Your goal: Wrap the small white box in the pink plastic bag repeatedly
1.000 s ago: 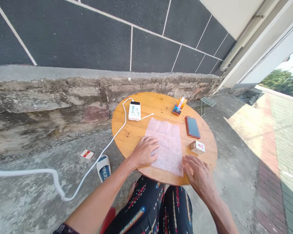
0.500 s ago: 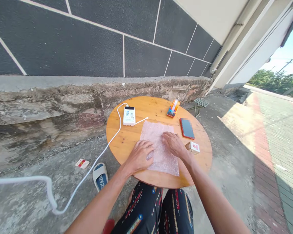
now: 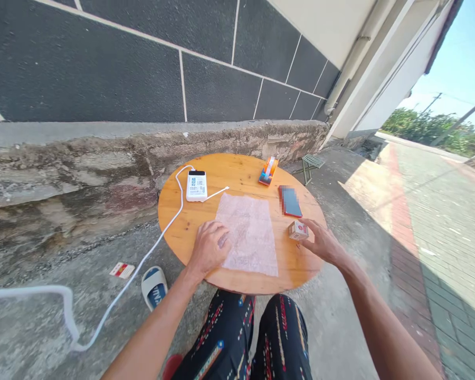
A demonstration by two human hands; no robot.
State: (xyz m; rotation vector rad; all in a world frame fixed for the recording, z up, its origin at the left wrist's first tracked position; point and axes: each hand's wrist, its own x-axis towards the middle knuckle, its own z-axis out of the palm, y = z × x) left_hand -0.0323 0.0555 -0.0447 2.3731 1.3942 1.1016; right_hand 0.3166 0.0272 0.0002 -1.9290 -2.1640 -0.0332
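Observation:
On the round wooden table [image 3: 174, 208], a sheet of pinkish bubble wrap [image 3: 249, 232] lies flat. My left hand [image 3: 210, 245] rests on its left edge, palm down, fingers lying loosely over it. At the table's right side, my right hand [image 3: 320, 241] reaches around the near end of a small cardboard box [image 3: 297, 230]. Thumb and fingers are apart on either side of the box; whether they touch it is hard to see. Just behind the box lies a phone [image 3: 291, 201] with a red edge.
A white power bank [image 3: 197, 186] with a white cable [image 3: 158, 243] sits at the table's left. An orange and blue tape dispenser [image 3: 268, 171] stands at the back. Beyond are the wall [image 3: 138, 79] and a folding stool [image 3: 312, 162]. A slipper [image 3: 154, 287] lies below.
My right hand has left the bubble wrap and moved right to the small box. My left hand stays on the wrap's left edge. The view has shifted a little right.

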